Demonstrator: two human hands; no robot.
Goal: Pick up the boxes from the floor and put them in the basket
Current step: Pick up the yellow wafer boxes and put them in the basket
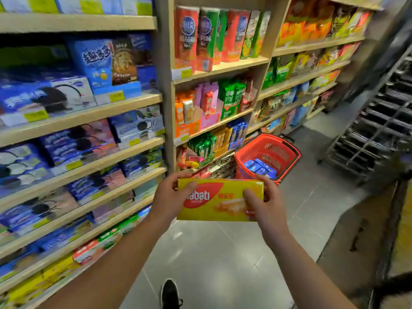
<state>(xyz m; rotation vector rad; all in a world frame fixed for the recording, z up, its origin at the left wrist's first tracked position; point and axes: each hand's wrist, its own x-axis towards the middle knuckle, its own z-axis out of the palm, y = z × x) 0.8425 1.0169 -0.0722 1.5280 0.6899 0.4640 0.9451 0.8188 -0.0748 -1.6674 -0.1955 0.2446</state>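
A yellow wafer box [223,200] with a red logo is held flat in front of me, well above the floor. My left hand [171,197] grips its left end, thumb over the front face. My right hand [265,202] grips its right end the same way. A red plastic basket [287,150] stands on the grey floor beyond the box, close to the shelves. Several blue boxes [259,167] lie inside it.
Wooden shelves [124,101] packed with biscuit and snack packs run along the left and back. A dark metal rack [376,134] stands at the right. A brown mat [361,233] lies on the tiled floor [223,259]. My black shoe [169,294] shows at the bottom.
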